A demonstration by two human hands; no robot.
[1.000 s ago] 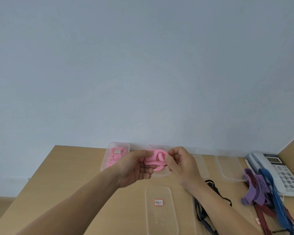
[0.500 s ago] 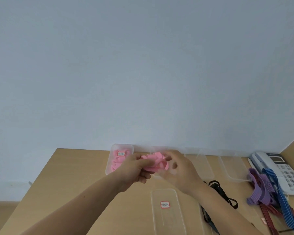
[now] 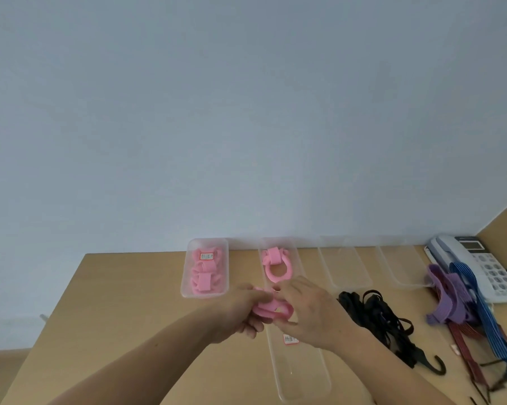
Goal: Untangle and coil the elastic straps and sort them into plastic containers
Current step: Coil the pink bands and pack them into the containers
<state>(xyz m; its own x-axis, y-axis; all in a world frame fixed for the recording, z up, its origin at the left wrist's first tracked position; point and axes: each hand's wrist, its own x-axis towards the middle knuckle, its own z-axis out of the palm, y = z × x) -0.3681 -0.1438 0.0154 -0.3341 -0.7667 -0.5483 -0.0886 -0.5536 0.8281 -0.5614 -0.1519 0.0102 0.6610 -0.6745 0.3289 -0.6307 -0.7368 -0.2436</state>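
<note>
Well, from the head camera the whole matter sits between the two hands: the pink strap (image 3: 271, 311), flat elastic wound into a loose bundle with loops bulging out, is held above the wooden table (image 3: 129, 302). Its long axis runs across, from one hand to the other. The left hand (image 3: 237, 312) has its fingers curled round the bundle's left end; the right hand (image 3: 313, 314) pinches the right end between thumb and fingers, though its back faces the camera and hides part of the hold. Straight beyond the fingertips lies a clear container (image 3: 298, 260) with one finished pink coil (image 3: 277, 266) in it, and the right hand looks the nearer to it. Beyond and to the left of the left hand a second container (image 3: 188, 287) is packed with pink coils. Below the hands, toward the person, a long clear tray (image 3: 302, 375) with a red-edged label (image 3: 290, 339) lies lengthwise, bare. Off to the right of the right hand, black straps (image 3: 377, 320) lie tangled. I'd judge the bundle needs tightening, then a short forward reach.
</note>
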